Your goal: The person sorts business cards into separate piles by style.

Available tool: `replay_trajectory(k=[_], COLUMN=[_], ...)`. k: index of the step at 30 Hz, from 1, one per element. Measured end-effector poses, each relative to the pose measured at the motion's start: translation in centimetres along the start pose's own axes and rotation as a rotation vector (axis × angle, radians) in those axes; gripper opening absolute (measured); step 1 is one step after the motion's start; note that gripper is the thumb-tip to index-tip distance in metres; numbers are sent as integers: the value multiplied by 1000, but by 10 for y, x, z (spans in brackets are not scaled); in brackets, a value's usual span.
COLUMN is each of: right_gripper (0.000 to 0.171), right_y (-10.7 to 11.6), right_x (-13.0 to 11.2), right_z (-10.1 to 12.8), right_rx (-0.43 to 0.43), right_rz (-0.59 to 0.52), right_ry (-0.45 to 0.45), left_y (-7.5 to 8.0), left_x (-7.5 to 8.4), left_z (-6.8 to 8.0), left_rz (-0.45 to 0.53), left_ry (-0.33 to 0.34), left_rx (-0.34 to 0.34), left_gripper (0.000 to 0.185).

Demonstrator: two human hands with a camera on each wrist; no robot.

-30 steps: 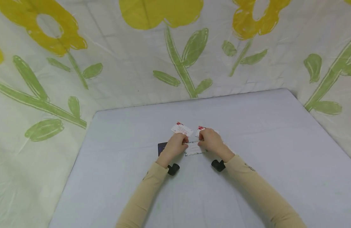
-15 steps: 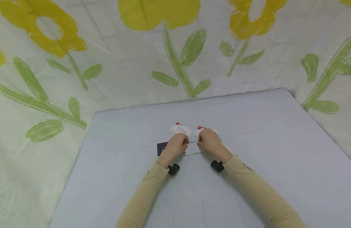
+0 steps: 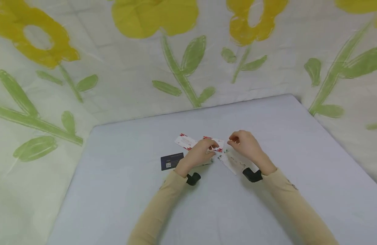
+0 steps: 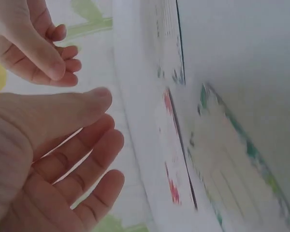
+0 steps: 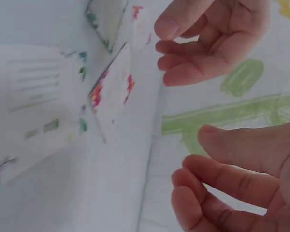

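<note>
Both hands hover low over a small spread of business cards on the pale grey tabletop (image 3: 121,190), and neither grips anything. The left hand (image 3: 200,154) is relaxed, with its fingers loosely bent and spread over the card with red print (image 3: 216,142); the head view hides whether the fingertips actually touch it, and the left wrist view shows the palm open and empty. The right hand (image 3: 244,144) sits just to the right of that card, fingers gently curled and parted from the thumb, holding nothing; the right wrist view shows the same slack, open shape. Beneath and beside the right hand lie white cards with green print (image 3: 232,162), flat on the tabletop. Another red-printed card (image 3: 184,141) lies just left of the left hand's fingers, and a dark card with a QR code (image 3: 171,161) lies further left, near that wrist. Floral cloth (image 3: 130,68) with yellow blooms and green stems rises behind the tabletop.
</note>
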State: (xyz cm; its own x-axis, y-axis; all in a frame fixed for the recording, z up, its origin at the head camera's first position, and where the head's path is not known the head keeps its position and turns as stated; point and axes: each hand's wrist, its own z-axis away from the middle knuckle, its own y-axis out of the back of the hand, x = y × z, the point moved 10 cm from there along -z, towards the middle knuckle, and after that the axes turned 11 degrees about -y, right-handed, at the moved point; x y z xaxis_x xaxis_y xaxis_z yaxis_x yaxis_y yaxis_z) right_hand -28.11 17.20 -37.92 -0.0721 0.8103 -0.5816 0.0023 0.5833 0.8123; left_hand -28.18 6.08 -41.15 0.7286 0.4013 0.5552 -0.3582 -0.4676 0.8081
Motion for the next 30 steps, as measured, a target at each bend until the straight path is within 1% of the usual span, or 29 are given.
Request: replay_trajectory(k=[4, 9, 12, 16, 19, 22, 30], right_gripper=[18, 26, 32, 35, 37, 37, 40], right_y=[-4, -19, -28, -36, -41, -43, -42], right_x=[20, 39, 44, 43, 40, 41, 45], right_z=[13, 30, 40, 50, 54, 54, 51], right_rx=[-48, -105, -122, -130, -118, -102, -109], right_rz=[14, 41, 85, 165, 203, 212, 185], right_ry=[-63, -135, -157, -153, -140, -150, -158], left_y=[-18, -35, -42, -52, -58, -61, -61], left_x=[8, 11, 14, 14, 11, 9, 8], left_z=[-14, -25, -30, -32, -31, -30, -30], left_rz=[2, -108, -167, -214, -249, -270, -264], left_ry=[-35, -68, -82, -86, -78, -68, -61], left_rx=[-91, -159, -192, -240, -275, -302, -321], left_gripper=[24, 29, 34, 40, 44, 45, 44])
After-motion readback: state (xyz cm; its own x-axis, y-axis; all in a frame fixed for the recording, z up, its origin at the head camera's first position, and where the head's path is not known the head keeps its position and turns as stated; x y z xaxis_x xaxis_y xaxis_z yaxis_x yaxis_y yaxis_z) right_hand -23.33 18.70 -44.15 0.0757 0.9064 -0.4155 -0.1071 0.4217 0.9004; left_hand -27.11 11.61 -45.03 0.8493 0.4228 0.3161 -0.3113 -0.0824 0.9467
